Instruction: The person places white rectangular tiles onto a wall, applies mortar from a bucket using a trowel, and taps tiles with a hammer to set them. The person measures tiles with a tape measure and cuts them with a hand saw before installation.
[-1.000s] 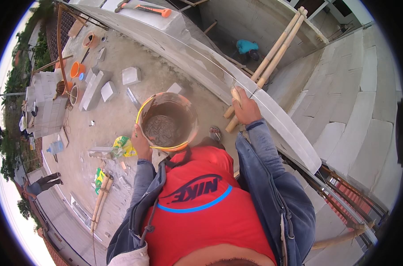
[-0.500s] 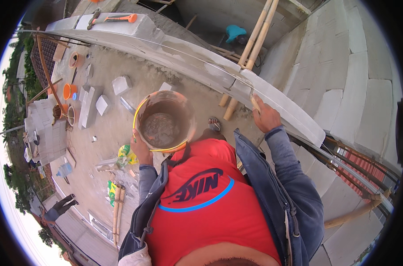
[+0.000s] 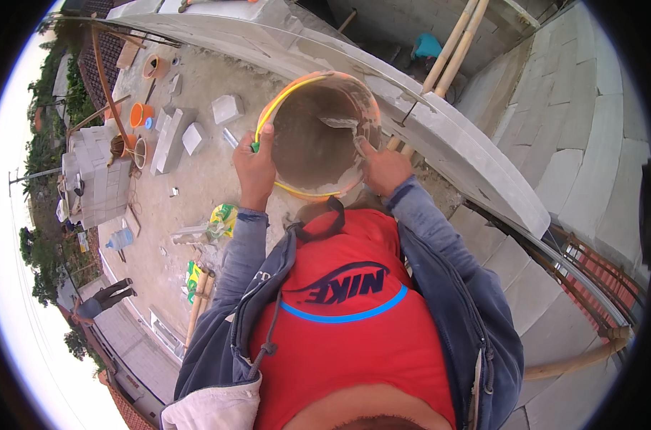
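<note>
My left hand (image 3: 257, 168) grips the left rim of a round orange bucket (image 3: 368, 100) at its yellow band, fingers wrapped over the edge. Grey wet mortar (image 3: 300, 150) coats the inside. My right hand (image 3: 386, 165) is closed on the handle of a trowel, whose metal blade (image 3: 334, 123) reaches into the bucket. The bucket is lifted in front of my red shirt, just beside a low pale block wall (image 3: 483, 165) that has wet grey patches and a crack.
Bamboo poles (image 3: 454, 46) lean beyond the wall, where a person in teal (image 3: 427, 44) works below. Left, loose blocks (image 3: 227, 107), several buckets (image 3: 140, 115), sacks (image 3: 222, 218) and a water jug (image 3: 120, 240) lie about; another person (image 3: 107, 301) is farther off.
The bucket and my left hand have risen up and rightward in view. My right hand has moved the trowel from beside the wall into the bucket.
</note>
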Action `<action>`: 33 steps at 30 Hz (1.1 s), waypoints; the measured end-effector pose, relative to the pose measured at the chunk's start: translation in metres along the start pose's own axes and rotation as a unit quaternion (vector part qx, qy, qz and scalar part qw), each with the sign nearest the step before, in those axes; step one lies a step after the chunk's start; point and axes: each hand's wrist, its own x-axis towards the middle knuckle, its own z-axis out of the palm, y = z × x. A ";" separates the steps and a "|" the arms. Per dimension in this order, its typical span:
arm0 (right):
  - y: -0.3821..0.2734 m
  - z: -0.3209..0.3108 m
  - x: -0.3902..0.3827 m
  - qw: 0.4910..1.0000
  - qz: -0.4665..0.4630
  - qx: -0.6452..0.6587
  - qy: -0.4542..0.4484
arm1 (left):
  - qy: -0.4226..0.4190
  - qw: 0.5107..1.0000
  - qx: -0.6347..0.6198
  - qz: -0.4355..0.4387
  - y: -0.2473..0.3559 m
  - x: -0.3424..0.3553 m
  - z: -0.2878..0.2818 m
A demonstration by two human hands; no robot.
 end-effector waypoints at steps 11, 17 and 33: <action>-0.103 0.038 -0.047 0.976 -0.079 0.190 -0.076 | -0.031 0.988 0.037 0.148 0.030 -0.019 -0.039; -0.143 0.027 -0.054 0.767 0.016 0.562 -0.310 | -0.047 0.990 -0.022 0.130 -0.016 -0.017 -0.087; 0.028 -0.039 -0.042 0.809 0.096 0.579 -0.025 | 0.139 0.946 -0.264 -0.129 -0.170 -0.081 -0.130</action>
